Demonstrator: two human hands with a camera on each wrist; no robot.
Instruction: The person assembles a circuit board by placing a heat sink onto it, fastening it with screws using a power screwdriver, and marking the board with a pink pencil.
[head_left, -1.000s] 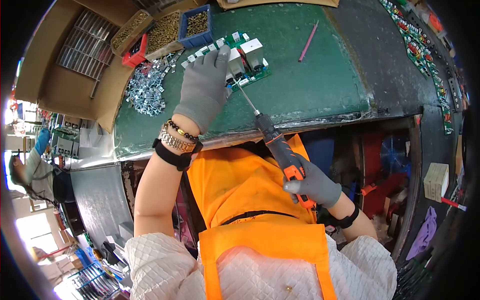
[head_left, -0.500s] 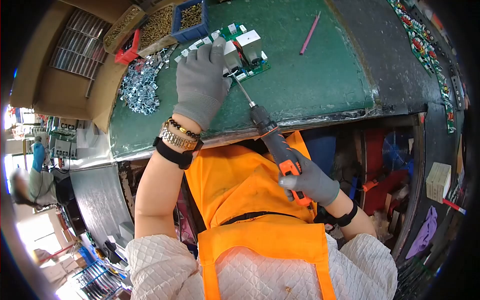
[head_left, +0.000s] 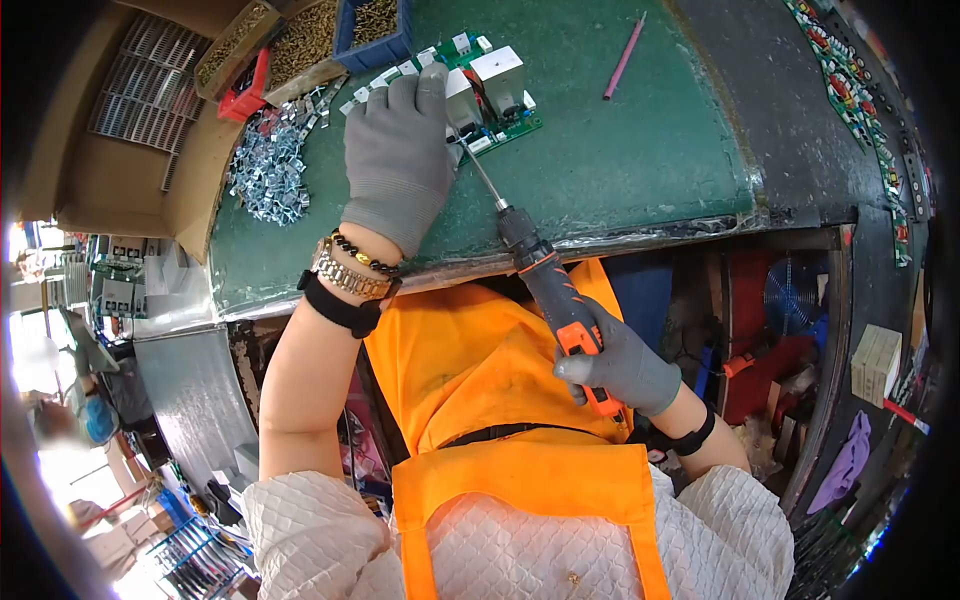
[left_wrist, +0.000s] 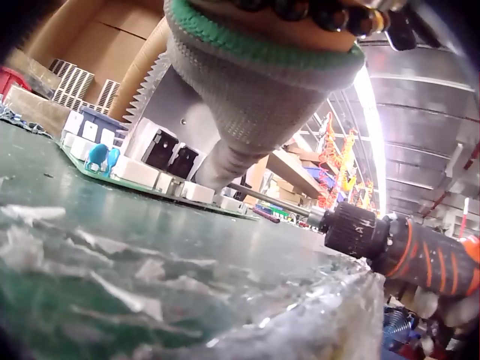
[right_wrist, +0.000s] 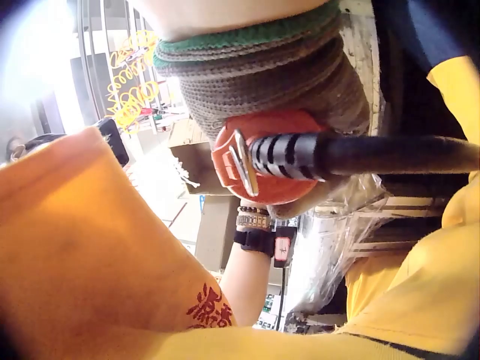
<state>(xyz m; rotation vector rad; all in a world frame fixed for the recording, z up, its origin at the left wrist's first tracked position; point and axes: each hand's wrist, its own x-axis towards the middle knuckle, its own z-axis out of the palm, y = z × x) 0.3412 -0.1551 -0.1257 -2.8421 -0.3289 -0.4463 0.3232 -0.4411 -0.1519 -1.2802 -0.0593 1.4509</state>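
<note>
Board [head_left: 520, 127] and bit [head_left: 483, 170] call for a straight meeting: the driver [head_left: 537, 262] is best lined up with its target, since a slanted push could let the tip slip onto the small parts packed nearby. Light, even pressure along the shaft seems wise, with the left hand [head_left: 400, 160] bracing the board against that push and its fingers clear of the tip. The white block [head_left: 498, 65] stands close, so the shaft needs room beside it. The board lies flat on the tabletop [head_left: 590, 165], partly under the left hand and showing beyond its fingertips and to its right; from the right hand [head_left: 622, 370] it is forward and to the left, past the far end of the driver. The left hand rests over the board, fingers close together, though whether they curl round anything underneath cannot be told. The right hand is clamped on the driver's handle, fingers wrapped about it. Loose clips [head_left: 268, 165] lie to the left of the left hand, and a pen [head_left: 624, 60] well to its right.
</note>
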